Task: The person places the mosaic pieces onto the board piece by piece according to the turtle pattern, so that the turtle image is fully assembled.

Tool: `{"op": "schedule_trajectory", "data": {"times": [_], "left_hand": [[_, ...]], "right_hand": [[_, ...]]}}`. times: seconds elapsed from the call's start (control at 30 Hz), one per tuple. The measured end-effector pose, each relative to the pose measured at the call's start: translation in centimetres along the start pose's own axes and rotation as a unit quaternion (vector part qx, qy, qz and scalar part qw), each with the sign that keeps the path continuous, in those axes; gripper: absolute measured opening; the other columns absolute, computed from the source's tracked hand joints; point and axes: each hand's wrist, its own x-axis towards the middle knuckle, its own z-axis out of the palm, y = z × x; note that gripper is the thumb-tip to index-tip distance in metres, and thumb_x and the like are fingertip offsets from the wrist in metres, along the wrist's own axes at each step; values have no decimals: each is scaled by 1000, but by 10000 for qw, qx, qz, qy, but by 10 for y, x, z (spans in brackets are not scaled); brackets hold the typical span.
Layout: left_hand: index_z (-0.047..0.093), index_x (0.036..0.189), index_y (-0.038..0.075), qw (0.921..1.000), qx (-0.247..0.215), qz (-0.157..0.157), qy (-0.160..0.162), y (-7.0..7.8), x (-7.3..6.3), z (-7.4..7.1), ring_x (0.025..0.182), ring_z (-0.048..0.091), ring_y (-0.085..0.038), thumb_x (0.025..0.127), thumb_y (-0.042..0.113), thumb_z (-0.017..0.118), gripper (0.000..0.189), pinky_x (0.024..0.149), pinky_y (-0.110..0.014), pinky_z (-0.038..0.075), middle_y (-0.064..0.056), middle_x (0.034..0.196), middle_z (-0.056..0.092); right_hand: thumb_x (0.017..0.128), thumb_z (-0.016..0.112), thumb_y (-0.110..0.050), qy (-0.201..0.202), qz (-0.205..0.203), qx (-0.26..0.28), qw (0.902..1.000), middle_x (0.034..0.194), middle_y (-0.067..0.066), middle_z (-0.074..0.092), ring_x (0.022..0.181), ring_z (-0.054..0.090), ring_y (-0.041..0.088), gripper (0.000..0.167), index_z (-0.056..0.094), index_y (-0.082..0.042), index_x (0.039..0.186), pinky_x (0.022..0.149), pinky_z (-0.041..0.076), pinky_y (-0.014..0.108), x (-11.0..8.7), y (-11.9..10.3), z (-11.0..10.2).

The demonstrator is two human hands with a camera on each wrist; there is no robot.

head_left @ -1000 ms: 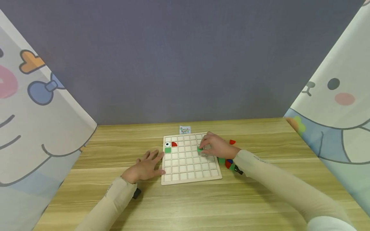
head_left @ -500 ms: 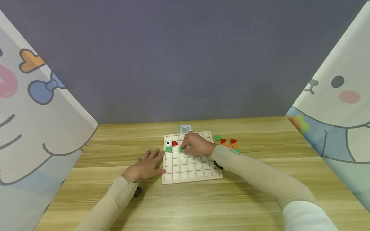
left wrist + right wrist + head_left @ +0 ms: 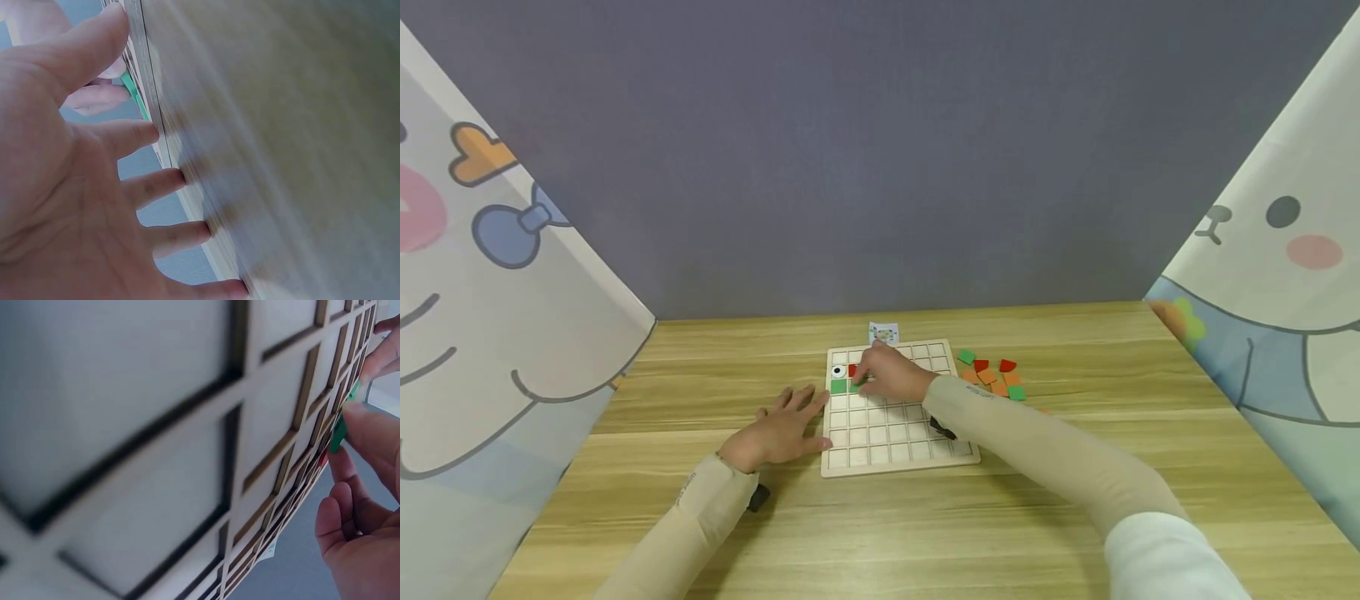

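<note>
A pale wooden grid board (image 3: pixel 880 457) lies on the table. My right hand (image 3: pixel 891 373) pinches a green square tile (image 3: pixel 338 435) between thumb and finger, low over the second row, at the cell beside the green tile (image 3: pixel 838 387) set in the left column. Above that set tile sits a white tile with a black eye dot (image 3: pixel 838 372). A red quarter-round tile (image 3: pixel 852 370), partly behind my right fingers, is right of the eye. My left hand (image 3: pixel 778 427) lies spread on the table, thumb and fingertips touching the board's left edge.
Loose orange tiles (image 3: pixel 998 389), red quarter-round tiles (image 3: pixel 1007 366) and green tiles (image 3: pixel 1017 392) lie right of the board. A small picture card (image 3: pixel 883 332) lies behind it. A grey partition (image 3: pixel 880 167) stands at the table's back.
My right hand has carried the green tile leftward across the board, from its right part to the second column. My left hand has stayed at the board's left edge.
</note>
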Motion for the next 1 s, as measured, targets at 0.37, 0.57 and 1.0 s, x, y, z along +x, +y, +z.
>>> {"op": "schedule_trajectory", "data": {"times": [0.37, 0.57, 1.0], "left_hand": [[21, 152, 13, 10000, -17, 7, 2, 0, 0, 0, 136, 7, -51, 91, 47, 57, 79, 89, -78, 16, -18, 155, 12], [21, 152, 13, 10000, -16, 11, -13, 0, 0, -1, 136, 7, -51, 91, 48, 57, 79, 90, -78, 17, -18, 155, 11], [21, 152, 15, 10000, -8, 8, 29, -2, 0, 1, 136, 7, -50, 91, 48, 57, 79, 91, -77, 16, -17, 155, 12]], "right_hand": [[81, 76, -10, -26, -124, -370, 9992, 85, -6, 64, 86, 48, 12, 9, 77, -10, 90, 80, 42, 25, 4, -4, 2], [84, 74, -11, -210, 50, -455, 9987, 90, -6, 60, 86, 44, 12, 12, 76, -11, 95, 77, 43, 22, 2, -7, 2], [89, 67, -11, 11, -470, -401, 9981, 107, -3, 60, 95, 44, 12, 17, 74, -11, 105, 81, 42, 24, -25, -2, -7]]}}
